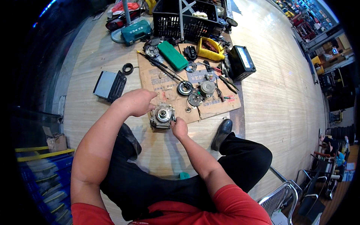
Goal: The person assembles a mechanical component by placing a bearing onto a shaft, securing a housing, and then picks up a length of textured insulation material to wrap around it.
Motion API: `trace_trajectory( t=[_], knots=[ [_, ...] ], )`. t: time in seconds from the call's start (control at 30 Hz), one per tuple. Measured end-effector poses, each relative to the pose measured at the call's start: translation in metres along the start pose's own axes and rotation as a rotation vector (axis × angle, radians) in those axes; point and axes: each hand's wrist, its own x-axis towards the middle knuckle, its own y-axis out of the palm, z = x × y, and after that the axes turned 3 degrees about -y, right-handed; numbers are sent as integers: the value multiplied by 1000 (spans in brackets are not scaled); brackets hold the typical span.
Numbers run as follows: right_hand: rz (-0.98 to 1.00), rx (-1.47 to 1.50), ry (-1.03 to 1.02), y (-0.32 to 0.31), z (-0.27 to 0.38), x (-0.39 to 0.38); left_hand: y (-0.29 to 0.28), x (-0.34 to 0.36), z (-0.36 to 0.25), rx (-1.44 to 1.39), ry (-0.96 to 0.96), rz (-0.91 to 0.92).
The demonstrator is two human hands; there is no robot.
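A silver-grey metal compressor [164, 113] with a round hub and central shaft stands on the cardboard's near edge, between my feet. My right hand [180, 128] is closed against its right side; a small dark piece shows at the fingertips. My left hand [138, 102] is over its upper left side, index finger stretched out and thumb apart, holding nothing that I can see. Beyond the compressor lie a ring-shaped pulley [185, 88], a round metal plate [195, 99], a small ring [188, 110] and a round grey motor-like part [207, 88].
Tools and parts crowd the cardboard [152, 80]: a green case [173, 55], pliers [228, 84], a yellow container [210, 49]. A car battery [242, 62] stands right, a black crate [183, 26] behind. A boxy metal unit [108, 85] and a black ring [128, 68] lie left.
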Motion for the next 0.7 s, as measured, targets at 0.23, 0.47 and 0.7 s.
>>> trace_trajectory(
  t=[0.23,0.47,0.7],
  knots=[
    [-90,20,-153,10,-14,0,-1,2,1,-15,16,-8],
    [-168,247,132,-8,-26,39,0,-2,6,-40,14,-41],
    [134,637,527,4,-45,115,-7,-6,8,-49,-45,28]
  ],
)
